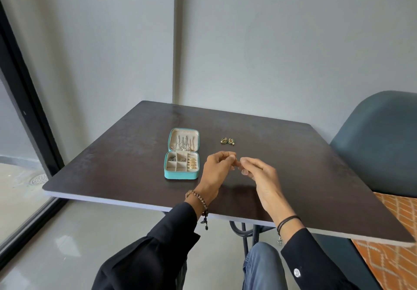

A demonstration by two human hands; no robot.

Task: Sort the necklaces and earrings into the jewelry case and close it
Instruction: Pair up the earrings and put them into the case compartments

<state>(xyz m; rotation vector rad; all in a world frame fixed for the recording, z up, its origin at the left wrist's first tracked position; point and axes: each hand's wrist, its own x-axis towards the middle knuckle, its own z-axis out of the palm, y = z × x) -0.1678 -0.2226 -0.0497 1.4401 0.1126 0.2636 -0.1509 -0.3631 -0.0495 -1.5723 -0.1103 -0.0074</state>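
Observation:
A teal jewelry case (181, 175) lies open on the dark table (293, 165). Thin chains hang in its raised lid, and gold rings and small pieces fill its cream compartments. A pair of green-and-gold earrings (227, 141) rests on the table behind my hands. To the right of the case, my left hand (216, 170) and my right hand (261, 174) meet above the table. Their fingertips pinch a small round gold earring (244, 172), which dangles between them.
A blue-grey chair (379, 145) stands at the table's right side, over a patterned orange rug (390, 244). A dark window frame (29, 113) runs along the left. Grey walls stand behind the table.

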